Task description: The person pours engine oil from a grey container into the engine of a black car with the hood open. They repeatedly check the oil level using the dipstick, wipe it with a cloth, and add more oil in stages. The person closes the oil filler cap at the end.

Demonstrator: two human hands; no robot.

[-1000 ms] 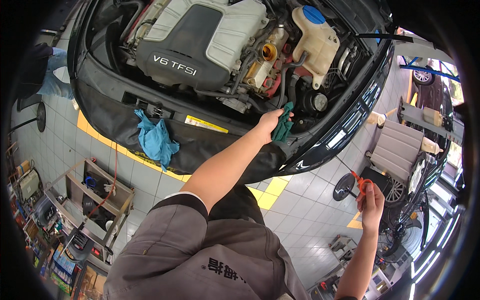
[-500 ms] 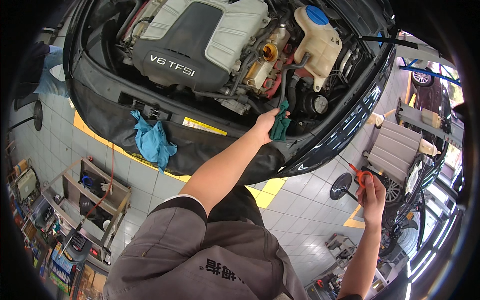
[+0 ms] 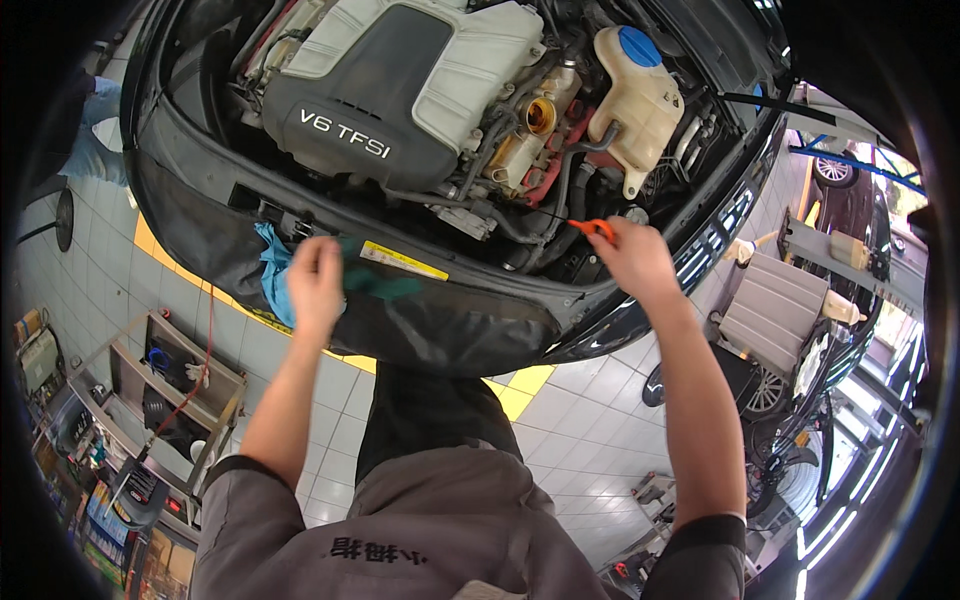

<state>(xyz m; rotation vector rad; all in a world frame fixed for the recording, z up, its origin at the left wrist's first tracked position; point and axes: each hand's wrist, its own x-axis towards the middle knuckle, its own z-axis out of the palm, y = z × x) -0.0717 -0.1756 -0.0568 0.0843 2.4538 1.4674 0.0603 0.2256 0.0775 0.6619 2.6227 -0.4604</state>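
Workshop w/ pale grey tiled floor [image 3: 590,420] and yellow floor markings; a dark car w/ bonnet up fills the top of the view, its black front edge [image 3: 440,320] nearest the person. Engine bay holds a grey-and-white plastic engine cover [image 3: 400,90] and, to the right, a cream plastic coolant tank w/ a blue round cap [image 3: 640,85]. A metal tool trolley [image 3: 150,380] stands at lower left, other cars at right. A light blue crumpled cloth [image 3: 272,275] lies draped over the front edge, just left of the left hand [image 3: 315,280]. That hand is closed on a dark green rag [image 3: 385,283], which trails to the right of the fist across the front edge. The right hand [image 3: 630,262] is over the right part of the bay, well apart from the left; its fingers pinch the orange plastic loop handle of a dipstick [image 3: 592,228], which sits at the fingertips, just below the coolant tank. The handle points left, toward the engine; a thin dark rod seems to run on from it up-left, so long axis approx. left-right, slightly tilted, but its far end is too fine to follow.
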